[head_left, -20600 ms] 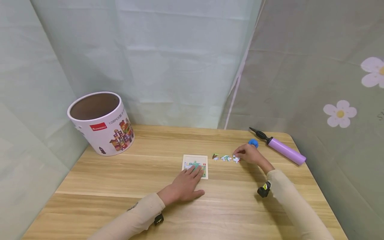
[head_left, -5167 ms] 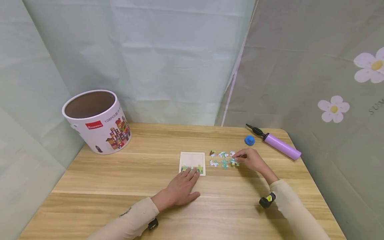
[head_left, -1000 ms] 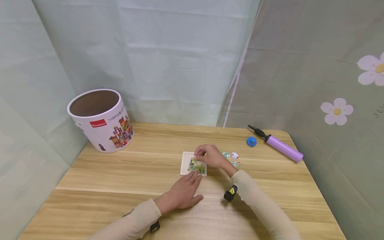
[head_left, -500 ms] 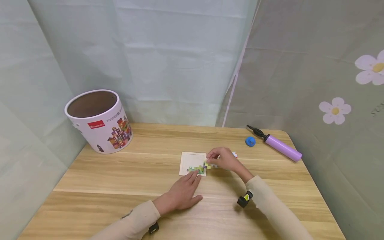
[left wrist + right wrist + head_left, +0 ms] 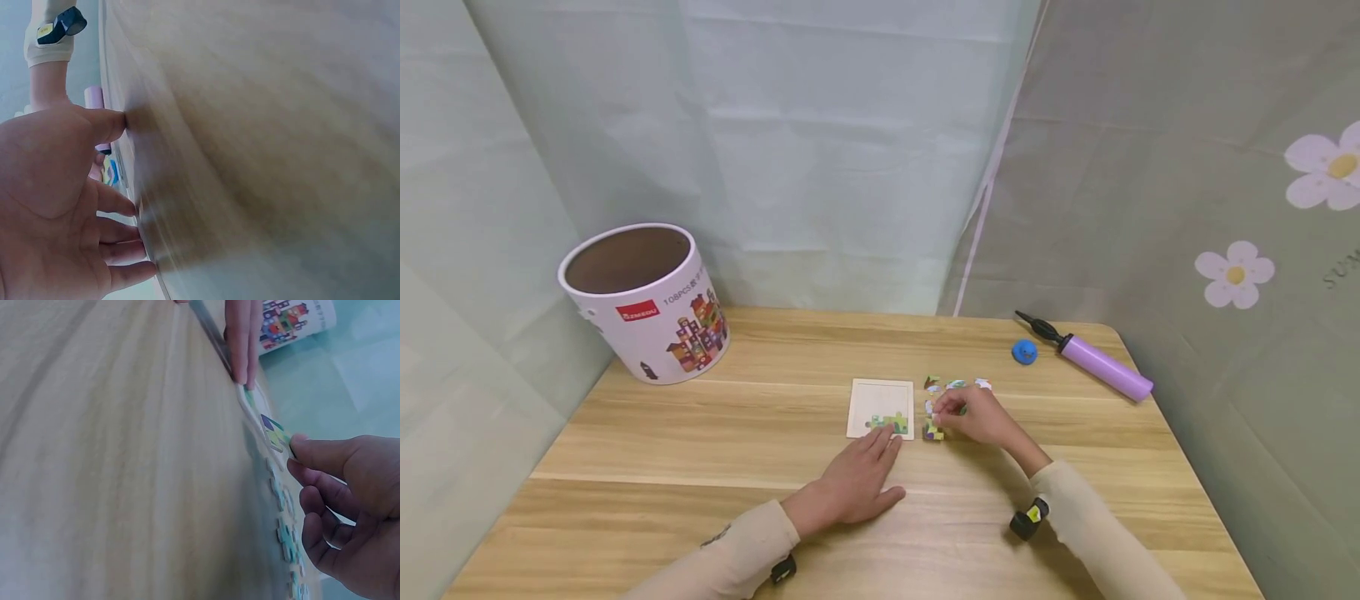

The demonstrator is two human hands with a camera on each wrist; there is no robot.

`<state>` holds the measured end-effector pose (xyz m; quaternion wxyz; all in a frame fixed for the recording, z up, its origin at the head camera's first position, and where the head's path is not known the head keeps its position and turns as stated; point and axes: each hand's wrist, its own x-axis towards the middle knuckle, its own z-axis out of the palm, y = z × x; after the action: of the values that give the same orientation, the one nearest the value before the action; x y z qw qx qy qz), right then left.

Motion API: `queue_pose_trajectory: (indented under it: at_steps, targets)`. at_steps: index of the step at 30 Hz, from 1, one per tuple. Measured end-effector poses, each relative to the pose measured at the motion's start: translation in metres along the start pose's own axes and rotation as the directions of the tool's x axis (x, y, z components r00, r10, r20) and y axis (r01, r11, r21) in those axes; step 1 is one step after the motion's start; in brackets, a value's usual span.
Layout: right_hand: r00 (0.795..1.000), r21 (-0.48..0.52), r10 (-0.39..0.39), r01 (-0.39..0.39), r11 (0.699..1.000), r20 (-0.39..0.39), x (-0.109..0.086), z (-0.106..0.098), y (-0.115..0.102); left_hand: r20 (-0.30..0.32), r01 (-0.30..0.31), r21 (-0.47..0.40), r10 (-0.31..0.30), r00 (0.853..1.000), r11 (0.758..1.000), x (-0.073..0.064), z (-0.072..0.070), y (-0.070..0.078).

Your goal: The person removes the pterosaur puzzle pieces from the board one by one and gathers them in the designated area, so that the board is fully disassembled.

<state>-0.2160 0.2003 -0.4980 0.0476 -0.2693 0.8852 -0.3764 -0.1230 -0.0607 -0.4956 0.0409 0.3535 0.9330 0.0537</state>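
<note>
My left hand [image 5: 853, 482] lies with straight fingers on the lower edge of a square wooden puzzle tray [image 5: 880, 396]. Green puzzle pieces [image 5: 886, 422] remain along the tray's bottom; the fingertips overlap them. In the left wrist view this hand [image 5: 53, 200] has its fingers spread, tips down at the surface. Just right of the tray, my right hand [image 5: 979, 417] pinches a yellow-green and purple puzzle piece [image 5: 273, 432] between thumb and index finger, tilted in the right wrist view. Loose puzzle pieces [image 5: 932, 383] lie in rows on the table, partly hidden by that hand.
A large white printed bucket [image 5: 655, 325] stands at the back left of the wooden table [image 5: 790, 350]. At the back right lie a small blue toy [image 5: 1024, 352] and a purple hand pump [image 5: 1105, 367]. Fabric curtains [image 5: 850, 167] enclose the back and sides.
My right hand has lifted the yellow-green and purple piece from the tray and carried it right, beside the loose pieces. Over the longer span, pieces went from tray to table. The left hand stays put.
</note>
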Motion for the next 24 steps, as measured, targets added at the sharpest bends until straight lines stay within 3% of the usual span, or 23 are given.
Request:
queue_pose_trajectory:
  at_steps: [7,14,24]
  targets:
    - [0.999,-0.002,0.047,-0.047,0.999,0.019,-0.0049,0.0033,0.0023,0.001,0.0,-0.009,0.0,1.0,1.0,0.0004,-0.0001,-0.0003]
    - [0.999,-0.024,0.04,-0.04,0.999,0.02,-0.0063,0.0077,0.0049,0.0,0.002,-0.018,-0.002,1.0,1.0,0.0003,-0.0002,-0.0002]
    - [1.0,-0.085,0.03,-0.03,0.996,0.006,-0.0036,0.0069,0.0033,-0.014,0.023,0.077,-0.022,1.0,0.997,0.0011,-0.0004,0.0002]
